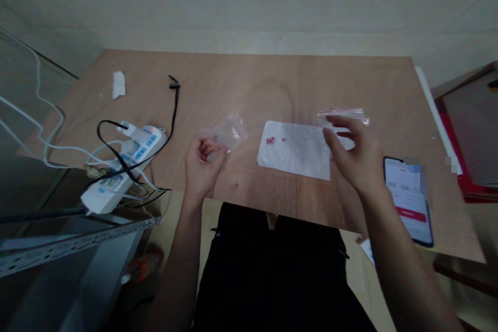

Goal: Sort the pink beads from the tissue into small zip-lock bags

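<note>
My left hand (203,166) is closed, its fingers curled at the lower left edge of a small clear zip bag (231,132). A faint pinkish patch shows at the bag's left side, too blurred to name. Over the right end of a white paper sheet (301,150), my right hand (356,153) hovers with thumb and forefinger slightly apart. Behind and partly under it lies a second clear zip bag (342,113) with a red seal line. Several tiny dark-pink pieces (270,140) rest on the sheet's left part.
A white power strip (134,158) with tangled cables hangs over the table's left edge. A black cable (176,109) reaches inward, and a white scrap (119,84) lies far left. Right of my right forearm is a phone (408,199) with a lit screen. A wall rises behind the wooden table (233,83).
</note>
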{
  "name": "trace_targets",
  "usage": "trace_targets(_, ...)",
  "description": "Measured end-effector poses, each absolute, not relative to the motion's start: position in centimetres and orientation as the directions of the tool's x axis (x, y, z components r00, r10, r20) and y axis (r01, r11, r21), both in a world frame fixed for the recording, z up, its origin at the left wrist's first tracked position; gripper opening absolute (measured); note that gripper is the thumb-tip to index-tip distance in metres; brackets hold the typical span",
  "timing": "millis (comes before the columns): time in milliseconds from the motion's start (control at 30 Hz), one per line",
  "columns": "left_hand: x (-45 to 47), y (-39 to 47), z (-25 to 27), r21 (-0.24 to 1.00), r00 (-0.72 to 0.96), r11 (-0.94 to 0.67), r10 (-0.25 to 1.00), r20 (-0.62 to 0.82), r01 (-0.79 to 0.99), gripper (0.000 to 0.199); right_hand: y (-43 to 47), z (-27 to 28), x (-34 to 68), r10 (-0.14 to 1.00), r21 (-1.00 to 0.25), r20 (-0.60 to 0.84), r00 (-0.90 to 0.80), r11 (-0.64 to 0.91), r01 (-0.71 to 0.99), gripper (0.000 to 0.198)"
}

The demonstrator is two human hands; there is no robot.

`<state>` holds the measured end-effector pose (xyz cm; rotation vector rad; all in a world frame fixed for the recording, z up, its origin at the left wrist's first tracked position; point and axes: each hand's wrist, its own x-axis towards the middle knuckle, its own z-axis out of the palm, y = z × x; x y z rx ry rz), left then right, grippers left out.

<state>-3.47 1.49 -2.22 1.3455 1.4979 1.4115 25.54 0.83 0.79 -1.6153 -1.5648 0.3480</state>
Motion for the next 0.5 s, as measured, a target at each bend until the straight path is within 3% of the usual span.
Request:
trace_targets(100,-2.2,0.8,-0.8,0.998,-0.014,-0.054,0.998,0.053,-0.017,0.025,0.7,1.6,23.0,0.967,-0.885,0.231,0.109,0.162,0.437,0.029)
trace_targets(200,-0.9,0.0,-0.1,0.99,0.125,0.025,0.992,-0.008,-0.136,0.017,0.7,2.1,21.3,0.995,-0.982,0.081,-0.063,0.09,0.168,0.034)
trace_targets(300,0.0,-0.4,-0.1,0.97,0.132,0.071,0.99,-0.041,-0.231,0.01,0.4,2.2,20.5,0.974,-0.997,-0.074,-0.213,-0.075,0.002,0.04)
trace_targets(400,0.4,-0.5,-0.3,0.946,0.114,0.118,0.99,-0.087,-0.302,0.009,-0.2,2.0,20.4,0.966,-0.971,-0.175,-0.189,-0.201,-0.13,0.044)
trace_targets(500,0.6,-0.2,-0.5,0.944,0.083,0.171,0.985,-0.154,-0.283,0.009,-0.6,1.8,20.4,0.969,-0.952,-0.211,-0.129,-0.234,-0.199,0.045)
